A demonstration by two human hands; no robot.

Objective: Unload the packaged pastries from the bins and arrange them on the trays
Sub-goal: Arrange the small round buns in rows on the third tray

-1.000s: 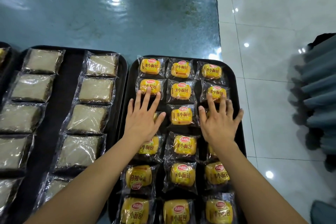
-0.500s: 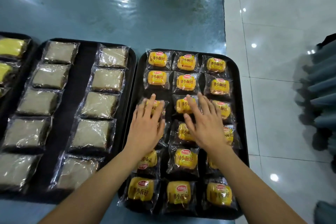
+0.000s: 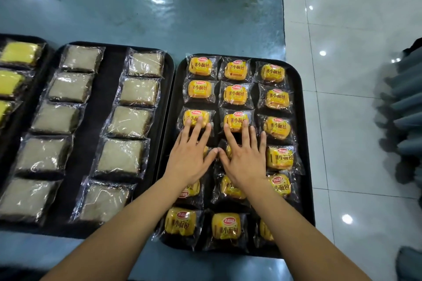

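Pale wrapped cakes [image 3: 127, 121] lined on the middle tray [image 3: 112, 98]; yellow pastry packets [image 3: 277, 98] filling the right tray [image 3: 299, 143]. Left hand [image 3: 188, 162] and right hand [image 3: 245, 162], drawn inward since a second ago, pressed flat, fingers spread, nudging rows straight. Arrangement seemingly near done. Bins out of view; packets beneath palms hidden.
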